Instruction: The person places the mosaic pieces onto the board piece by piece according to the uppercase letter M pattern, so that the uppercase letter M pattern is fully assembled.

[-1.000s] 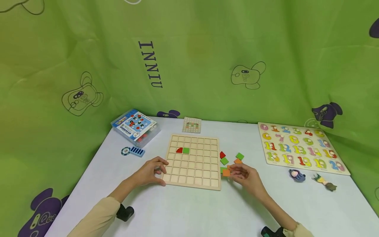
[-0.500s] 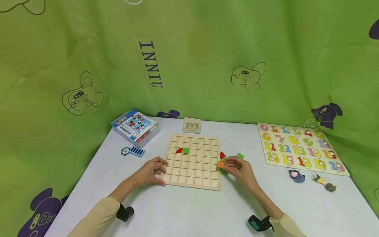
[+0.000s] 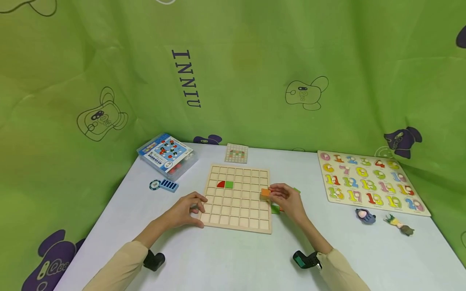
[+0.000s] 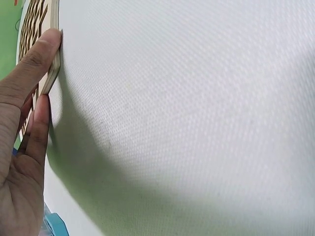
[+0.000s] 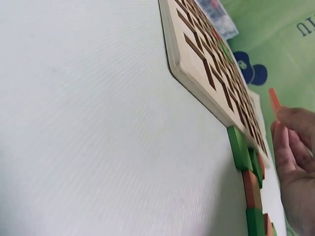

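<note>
- The step in hand seems to be bringing an orange tile (image 3: 265, 192) over to the wooden grid board (image 3: 235, 200); the tile shows over the board's right edge, right of the frame's centre, and the right-wrist view shows it raised clear of the surface.
- The right hand (image 3: 286, 200) pinches this tile between thumb and fingertips.
- The left hand (image 3: 187, 210) holds the board at its lower-left corner, thumb and fingers bent about the edges, probably to steady it.
- The next move appears to call for lining the tile up with a square cell, turning it flat and lowering it.
- The tile is a thin, plain orange piece, tilted in the grip.
- The board is pale wood with raised dividers; a red quarter-round tile (image 3: 221, 184) and a green square tile (image 3: 229, 184) sit side by side in its upper-left part.
- Loose green tiles (image 5: 239, 150) lie by its right edge.
</note>
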